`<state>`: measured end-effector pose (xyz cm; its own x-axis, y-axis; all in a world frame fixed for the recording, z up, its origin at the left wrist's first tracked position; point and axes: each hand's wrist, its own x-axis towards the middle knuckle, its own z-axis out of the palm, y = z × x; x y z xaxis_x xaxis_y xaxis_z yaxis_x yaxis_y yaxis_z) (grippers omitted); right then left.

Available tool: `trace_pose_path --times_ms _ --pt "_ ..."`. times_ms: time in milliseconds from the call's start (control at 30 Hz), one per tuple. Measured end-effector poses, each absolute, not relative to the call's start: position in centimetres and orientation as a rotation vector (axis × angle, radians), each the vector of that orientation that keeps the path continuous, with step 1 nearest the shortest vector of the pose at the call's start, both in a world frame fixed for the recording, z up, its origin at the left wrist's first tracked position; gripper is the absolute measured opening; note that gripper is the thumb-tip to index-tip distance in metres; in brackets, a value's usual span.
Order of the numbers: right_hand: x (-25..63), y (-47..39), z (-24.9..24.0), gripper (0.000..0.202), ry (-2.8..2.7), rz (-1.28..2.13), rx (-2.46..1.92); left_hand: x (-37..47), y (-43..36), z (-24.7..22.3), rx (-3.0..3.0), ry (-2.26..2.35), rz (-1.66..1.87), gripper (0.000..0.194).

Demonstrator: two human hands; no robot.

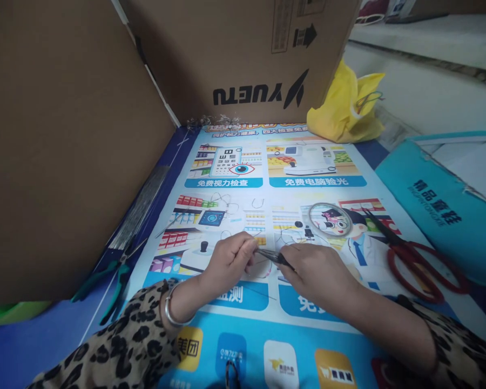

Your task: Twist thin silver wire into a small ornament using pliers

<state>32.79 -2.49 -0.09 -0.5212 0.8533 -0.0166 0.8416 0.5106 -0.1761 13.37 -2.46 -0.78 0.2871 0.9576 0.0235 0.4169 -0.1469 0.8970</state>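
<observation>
My left hand [229, 256] is closed in a pinch on a thin wire [267, 295], whose loose end trails down to the right over the printed sheet. Closed around dark handles, my right hand [318, 270] grips a pair of pliers [272, 255]. The plier jaws point left and meet the left fingertips; what lies between the jaws is too small to make out. Beyond the hands lie a few bent pieces of thin wire [222, 202]. A round coil of wire [331, 236] rests on the sheet ahead of my right hand.
Red-handled scissors [417, 265] lie at right, beside a turquoise box [437, 210]. At left are green-handled pliers [117, 281] and a bundle of straight wires [141, 208]. Cardboard walls [243, 59] stand left and behind. A yellow bag [340, 108] sits at the back right.
</observation>
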Motion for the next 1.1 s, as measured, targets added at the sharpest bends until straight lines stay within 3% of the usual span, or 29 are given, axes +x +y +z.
trace_pose_path --times_ms 600,1100 --pt "33.0 -2.6 -1.7 0.012 -2.535 -0.281 -1.241 13.8 -2.6 -0.7 1.427 1.233 0.829 0.032" --pt "32.6 -2.7 -1.6 0.008 -2.566 -0.16 -1.341 13.8 -2.6 -0.8 1.531 1.306 0.821 0.031"
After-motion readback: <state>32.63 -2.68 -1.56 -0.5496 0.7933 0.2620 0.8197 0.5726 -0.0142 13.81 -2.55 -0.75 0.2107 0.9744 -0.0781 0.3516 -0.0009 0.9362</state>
